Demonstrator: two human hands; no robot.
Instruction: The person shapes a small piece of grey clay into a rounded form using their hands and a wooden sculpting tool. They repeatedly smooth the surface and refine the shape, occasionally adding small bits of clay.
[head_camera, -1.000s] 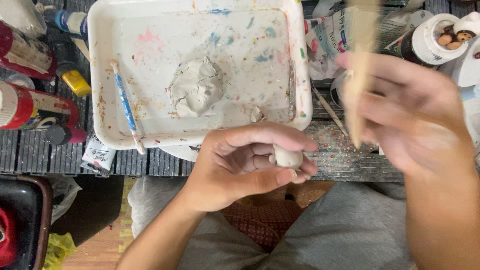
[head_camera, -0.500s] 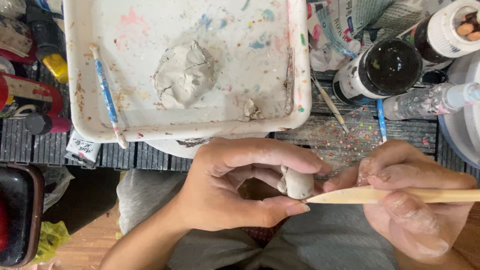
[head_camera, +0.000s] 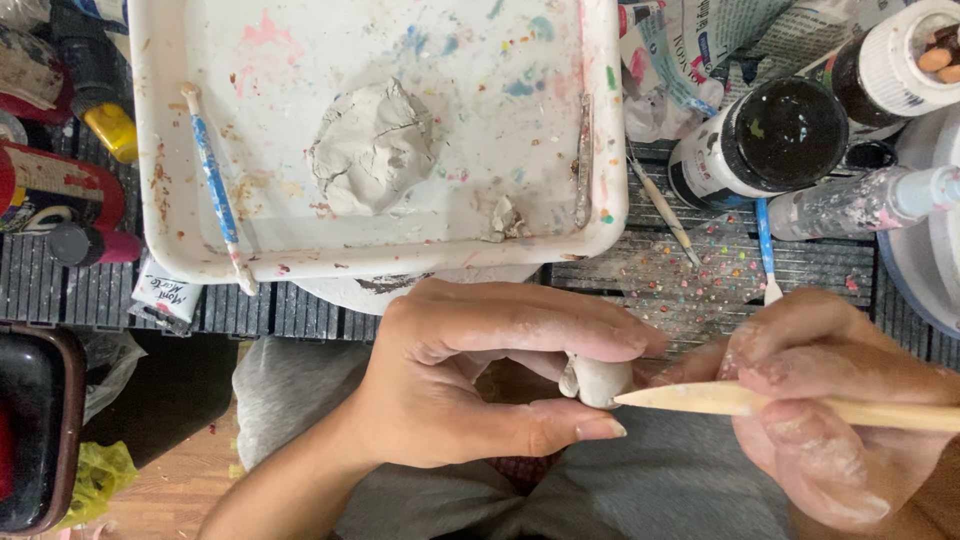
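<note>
L hand (head_camera: 470, 385) pinches small clay piece (head_camera: 597, 380) below tray (head_camera: 150, 200) edge | R hand (head_camera: 830, 400) closed round wooden tool (head_camera: 800, 405), tip touching clay | lap room open.

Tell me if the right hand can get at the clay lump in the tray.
Probably yes: the clay lump lies uncovered in the tray, but the right hand holds a wooden stick.
</note>
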